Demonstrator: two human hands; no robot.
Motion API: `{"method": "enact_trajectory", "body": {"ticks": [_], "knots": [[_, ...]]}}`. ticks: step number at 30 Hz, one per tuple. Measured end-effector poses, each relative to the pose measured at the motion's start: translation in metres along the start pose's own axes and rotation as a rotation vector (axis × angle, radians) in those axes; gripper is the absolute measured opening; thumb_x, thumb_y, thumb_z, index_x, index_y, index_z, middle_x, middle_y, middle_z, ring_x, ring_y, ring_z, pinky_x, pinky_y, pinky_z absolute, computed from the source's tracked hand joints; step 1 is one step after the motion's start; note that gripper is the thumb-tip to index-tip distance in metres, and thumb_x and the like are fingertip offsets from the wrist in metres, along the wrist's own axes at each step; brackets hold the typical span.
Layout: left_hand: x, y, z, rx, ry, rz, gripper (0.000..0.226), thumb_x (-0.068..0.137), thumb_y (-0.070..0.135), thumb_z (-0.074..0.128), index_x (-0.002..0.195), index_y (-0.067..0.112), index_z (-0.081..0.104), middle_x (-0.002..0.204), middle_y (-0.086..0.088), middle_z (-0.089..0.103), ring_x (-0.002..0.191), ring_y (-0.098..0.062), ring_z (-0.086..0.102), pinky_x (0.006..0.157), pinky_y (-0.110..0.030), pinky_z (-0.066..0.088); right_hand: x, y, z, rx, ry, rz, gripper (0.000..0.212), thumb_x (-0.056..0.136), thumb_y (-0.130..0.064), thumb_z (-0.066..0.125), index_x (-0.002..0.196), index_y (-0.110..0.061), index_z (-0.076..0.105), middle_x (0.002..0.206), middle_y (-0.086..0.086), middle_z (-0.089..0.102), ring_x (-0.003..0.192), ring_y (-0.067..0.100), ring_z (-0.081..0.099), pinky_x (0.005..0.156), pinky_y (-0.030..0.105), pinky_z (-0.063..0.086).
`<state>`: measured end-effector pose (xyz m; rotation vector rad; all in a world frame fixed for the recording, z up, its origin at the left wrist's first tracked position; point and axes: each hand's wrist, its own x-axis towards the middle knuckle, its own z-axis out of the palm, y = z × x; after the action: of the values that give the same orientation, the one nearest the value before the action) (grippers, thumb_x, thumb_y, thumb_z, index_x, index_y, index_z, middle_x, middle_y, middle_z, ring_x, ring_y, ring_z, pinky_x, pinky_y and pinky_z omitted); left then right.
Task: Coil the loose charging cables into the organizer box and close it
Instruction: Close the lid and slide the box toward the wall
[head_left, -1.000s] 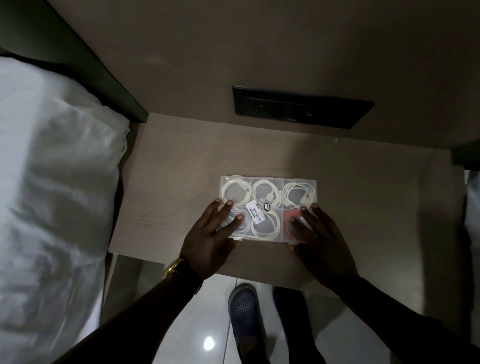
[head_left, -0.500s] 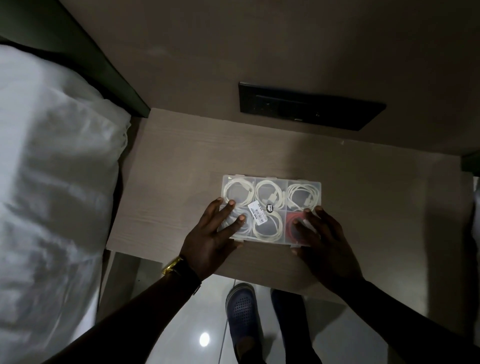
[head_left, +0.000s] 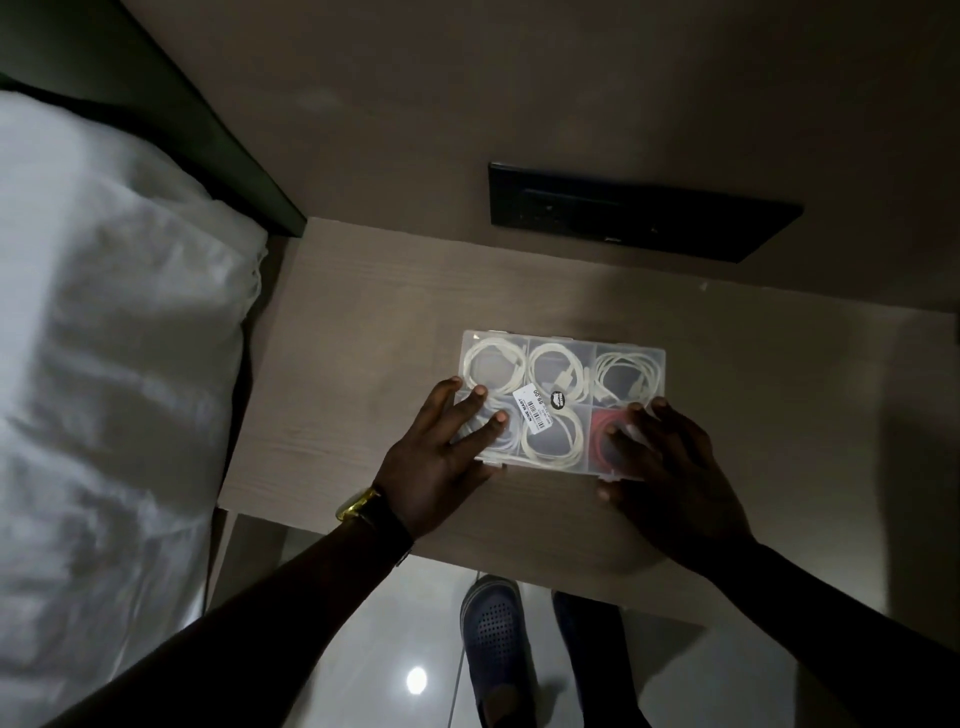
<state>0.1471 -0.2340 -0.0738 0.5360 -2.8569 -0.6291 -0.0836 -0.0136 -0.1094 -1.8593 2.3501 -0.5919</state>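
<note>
A clear plastic organizer box (head_left: 561, 343) lies flat on the wooden bedside table (head_left: 363, 322), its lid down over six compartments. Coiled white cables (head_left: 558, 371) fill most compartments; a red cable (head_left: 602, 436) sits in the near right one. A price sticker (head_left: 532, 410) is on the lid. My left hand (head_left: 441, 452) rests with spread fingers on the lid's near left corner. My right hand (head_left: 670, 462) presses flat on the near right corner, covering part of the red cable.
A white-sheeted bed (head_left: 104, 364) borders the table on the left. A black switch panel (head_left: 639, 213) is set in the wall behind. Below the table's near edge are a glossy tiled floor and my feet in dark shoes (head_left: 493, 644).
The view has shifted slightly; both hands stay flat on the box's near corners and the box has not visibly moved on the table.
</note>
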Motion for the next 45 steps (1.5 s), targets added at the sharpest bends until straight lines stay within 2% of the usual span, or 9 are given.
{"method": "enact_trajectory", "body": {"ticks": [4, 8, 15, 18, 22, 26, 31, 38, 45], "knots": [[0.002, -0.006, 0.000, 0.056, 0.016, 0.049, 0.050, 0.088, 0.043, 0.065, 0.131, 0.019, 0.059, 0.144, -0.014, 0.051, 0.139, -0.039, 0.033, 0.083, -0.047, 0.056, 0.000, 0.006, 0.002, -0.042, -0.015, -0.046, 0.056, 0.094, -0.042, 0.061, 0.140, -0.013, 0.049, 0.147, 0.020, 0.048, 0.144, 0.041, 0.031, 0.117, 0.049, 0.028], [-0.001, -0.007, 0.014, 0.088, 0.040, 0.040, 0.049, 0.089, 0.043, 0.063, 0.131, 0.018, 0.058, 0.143, -0.015, 0.051, 0.141, -0.038, 0.031, 0.086, -0.042, 0.056, -0.002, 0.003, 0.008, -0.042, 0.006, -0.035, 0.054, 0.095, -0.041, 0.058, 0.141, -0.013, 0.046, 0.146, 0.022, 0.048, 0.141, 0.045, 0.034, 0.117, 0.050, 0.026], [0.017, -0.009, 0.017, 0.109, 0.064, 0.018, 0.049, 0.090, 0.039, 0.063, 0.134, 0.020, 0.054, 0.142, -0.011, 0.053, 0.142, -0.035, 0.030, 0.079, -0.038, 0.058, 0.011, 0.003, 0.001, -0.059, 0.014, 0.006, 0.049, 0.094, -0.040, 0.057, 0.132, -0.009, 0.057, 0.142, 0.023, 0.052, 0.138, 0.046, 0.037, 0.118, 0.047, 0.024], [0.046, -0.009, 0.013, 0.071, 0.070, -0.016, 0.052, 0.085, 0.038, 0.070, 0.132, 0.021, 0.057, 0.140, -0.009, 0.056, 0.139, -0.036, 0.036, 0.079, -0.046, 0.058, 0.030, 0.017, -0.008, -0.102, -0.018, 0.054, 0.051, 0.094, -0.043, 0.053, 0.129, -0.008, 0.061, 0.141, 0.023, 0.053, 0.138, 0.046, 0.037, 0.117, 0.046, 0.024], [0.088, -0.011, 0.009, 0.081, 0.026, -0.031, 0.054, 0.082, 0.034, 0.074, 0.131, 0.019, 0.058, 0.137, -0.010, 0.058, 0.132, -0.039, 0.043, 0.082, -0.049, 0.057, 0.058, 0.045, -0.016, -0.137, -0.027, 0.058, 0.054, 0.093, -0.046, 0.051, 0.131, -0.009, 0.060, 0.142, 0.022, 0.053, 0.137, 0.047, 0.034, 0.115, 0.046, 0.026], [0.109, -0.011, 0.014, 0.054, 0.077, -0.066, 0.052, 0.081, 0.032, 0.074, 0.129, 0.018, 0.060, 0.135, -0.011, 0.059, 0.118, -0.032, 0.059, 0.086, -0.042, 0.057, 0.073, 0.067, -0.010, -0.123, 0.024, 0.052, 0.052, 0.094, -0.047, 0.054, 0.136, -0.017, 0.052, 0.143, 0.018, 0.052, 0.137, 0.045, 0.032, 0.113, 0.045, 0.028], [0.109, -0.015, 0.018, 0.066, 0.106, -0.083, 0.053, 0.079, 0.037, 0.075, 0.129, 0.024, 0.061, 0.136, -0.007, 0.060, 0.116, -0.026, 0.063, 0.089, -0.035, 0.056, 0.067, 0.082, 0.006, -0.130, 0.057, 0.025, 0.055, 0.094, -0.046, 0.058, 0.141, -0.022, 0.043, 0.149, 0.014, 0.043, 0.142, 0.041, 0.027, 0.116, 0.044, 0.025], [0.110, -0.011, 0.014, 0.050, 0.006, -0.164, 0.059, 0.082, 0.043, 0.070, 0.137, 0.033, 0.051, 0.146, -0.001, 0.050, 0.122, -0.022, 0.058, 0.087, -0.038, 0.057, 0.072, 0.080, -0.006, -0.145, -0.013, 0.050, 0.058, 0.093, -0.055, 0.052, 0.141, -0.022, 0.044, 0.149, 0.013, 0.045, 0.143, 0.038, 0.029, 0.118, 0.040, 0.023], [0.110, 0.004, 0.004, -0.063, -0.047, -0.202, 0.062, 0.080, 0.044, 0.071, 0.137, 0.030, 0.050, 0.151, 0.000, 0.040, 0.115, -0.023, 0.061, 0.088, -0.033, 0.055, 0.087, 0.074, -0.032, -0.076, -0.147, 0.090, 0.067, 0.082, -0.058, 0.062, 0.136, -0.020, 0.050, 0.148, 0.011, 0.044, 0.142, 0.034, 0.031, 0.115, 0.047, 0.034]]}}
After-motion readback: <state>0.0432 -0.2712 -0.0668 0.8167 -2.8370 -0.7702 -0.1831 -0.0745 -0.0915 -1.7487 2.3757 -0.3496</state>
